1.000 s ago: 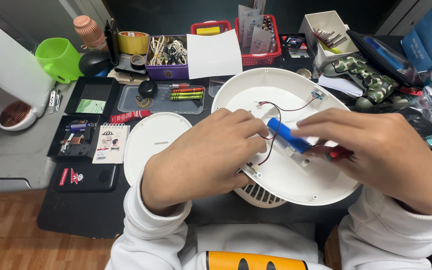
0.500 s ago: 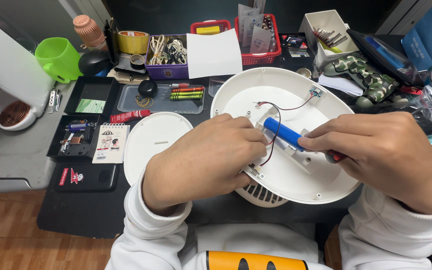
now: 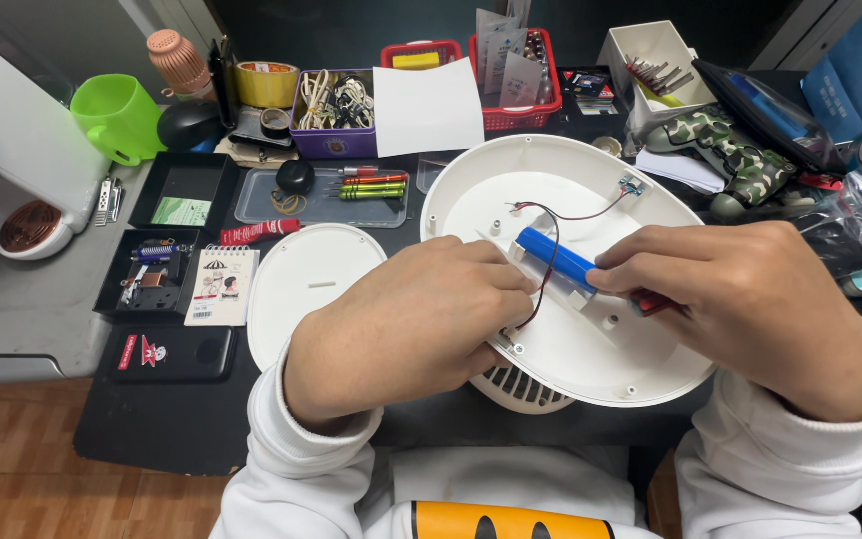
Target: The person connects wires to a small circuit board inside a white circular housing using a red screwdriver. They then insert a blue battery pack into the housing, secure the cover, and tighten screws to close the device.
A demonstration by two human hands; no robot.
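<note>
A white oval plastic shell (image 3: 511, 180) lies open side up on the black desk, with red and black wires (image 3: 561, 215) running to a small circuit board at its far rim. A blue cylindrical battery (image 3: 554, 258) rests in a white holder at its middle. My right hand (image 3: 750, 299) pinches the battery's near end, and a red tool tip shows under its fingers. At the holder's left side, my left hand (image 3: 411, 329) has its fingers curled on the shell beside the battery.
A white oval cover (image 3: 311, 274) lies left of the shell. Behind are a clear tray with small screwdrivers (image 3: 371, 187), a purple box of cables (image 3: 336, 105), red baskets (image 3: 511, 70), a green cup (image 3: 117, 115), tape roll (image 3: 264, 82) and black trays (image 3: 167, 230).
The blue battery has shifted slightly up and left into the holder, and my right hand has slid along it. My left hand has stayed in place.
</note>
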